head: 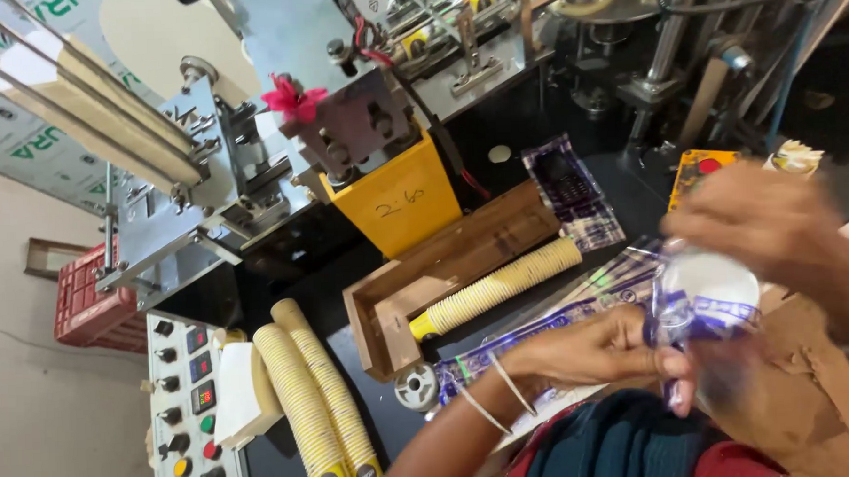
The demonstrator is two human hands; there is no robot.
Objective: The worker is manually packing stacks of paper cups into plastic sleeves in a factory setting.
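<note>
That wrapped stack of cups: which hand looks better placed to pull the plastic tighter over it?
Probably the left hand: it already pinches the plastic wrap at the lower edge of the cup stack. The right hand is blurred and lies over the top, seemingly steadying the stack.

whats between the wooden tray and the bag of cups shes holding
In the head view, a flattened clear plastic sleeve with purple print lies on the dark table between the wooden tray and the bagged cups.

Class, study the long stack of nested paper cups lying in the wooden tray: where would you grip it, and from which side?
Grip the stack of paper cups around its middle, coming from above. It lies on its side in the open-topped wooden tray, whose walls block a low approach. A mid-length hold probably keeps the nested cups from sagging apart.
</note>
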